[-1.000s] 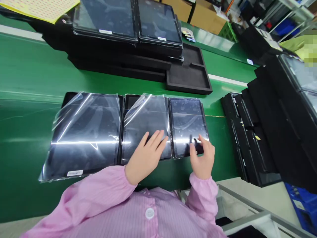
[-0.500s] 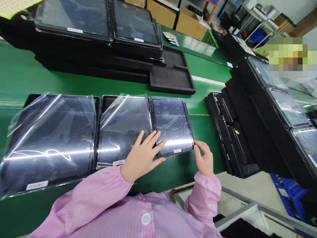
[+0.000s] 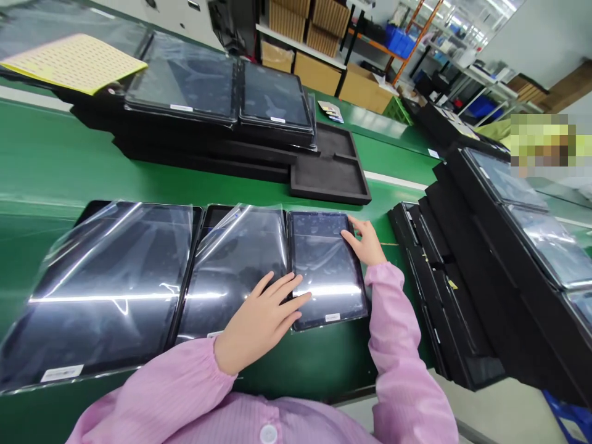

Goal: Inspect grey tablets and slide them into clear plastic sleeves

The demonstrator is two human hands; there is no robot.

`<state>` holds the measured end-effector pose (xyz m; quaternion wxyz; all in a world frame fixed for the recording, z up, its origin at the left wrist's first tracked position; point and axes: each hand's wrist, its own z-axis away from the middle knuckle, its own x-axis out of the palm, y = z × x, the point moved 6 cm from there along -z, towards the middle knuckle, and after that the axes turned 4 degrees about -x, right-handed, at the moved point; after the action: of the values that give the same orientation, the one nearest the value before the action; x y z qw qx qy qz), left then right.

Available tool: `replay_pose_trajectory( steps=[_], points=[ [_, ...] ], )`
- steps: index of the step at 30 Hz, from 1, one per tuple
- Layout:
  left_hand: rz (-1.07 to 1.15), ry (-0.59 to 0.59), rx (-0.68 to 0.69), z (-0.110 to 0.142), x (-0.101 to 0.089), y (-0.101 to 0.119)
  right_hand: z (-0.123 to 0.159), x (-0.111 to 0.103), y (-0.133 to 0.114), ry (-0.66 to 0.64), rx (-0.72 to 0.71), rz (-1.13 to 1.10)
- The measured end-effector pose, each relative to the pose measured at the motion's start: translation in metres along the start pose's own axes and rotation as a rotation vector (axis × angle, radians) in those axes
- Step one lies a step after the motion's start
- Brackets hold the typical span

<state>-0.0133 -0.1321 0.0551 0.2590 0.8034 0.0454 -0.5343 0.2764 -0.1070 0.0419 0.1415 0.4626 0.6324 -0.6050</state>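
Observation:
Three tablets lie side by side on a green work surface: a large left tablet (image 3: 124, 271), a middle tablet (image 3: 235, 259) and a smaller right tablet (image 3: 321, 265). Clear film covers the left and middle ones, folded back at their top left corners. My left hand (image 3: 259, 317) is open, fingers spread, resting across the middle tablet's lower right part, fingertips over the right tablet's left edge. At the right tablet's upper right corner is my right hand (image 3: 365, 240), thumb on the screen and forefinger at the edge; whether it pinches film there is unclear.
Stacked black foam trays (image 3: 194, 145) holding tablets stand at the back, a yellow printed sheet (image 3: 76, 61) on top. Beside them sits a black foam tray (image 3: 330, 176). More black trays (image 3: 490, 246) are stacked at the right, near another person in yellow (image 3: 494, 131).
My right hand has moved from the right tablet's lower right corner up to its upper right corner. My left hand has shifted slightly, still spread. The view has tilted up.

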Motion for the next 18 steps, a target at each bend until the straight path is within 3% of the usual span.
replay_pose_trajectory(
  steps=[5,11,14,16,18],
  points=[
    [-0.050,0.038,-0.012,0.003,0.001,-0.002,-0.042,0.007,-0.009,-0.055,-0.078,-0.054],
    [-0.203,0.151,-0.194,0.009,-0.003,-0.005,-0.019,-0.003,-0.034,-0.062,-0.129,-0.076],
    [-0.196,0.177,-0.202,0.009,-0.006,-0.003,0.006,-0.030,-0.055,-0.267,-0.145,-0.104],
    [-0.141,0.177,-0.226,0.008,-0.006,-0.004,0.027,-0.049,-0.063,-0.592,-0.115,-0.155],
    [-0.086,0.167,-0.254,0.008,-0.005,-0.005,0.038,-0.079,-0.068,-0.695,-0.157,-0.229]
  ],
)
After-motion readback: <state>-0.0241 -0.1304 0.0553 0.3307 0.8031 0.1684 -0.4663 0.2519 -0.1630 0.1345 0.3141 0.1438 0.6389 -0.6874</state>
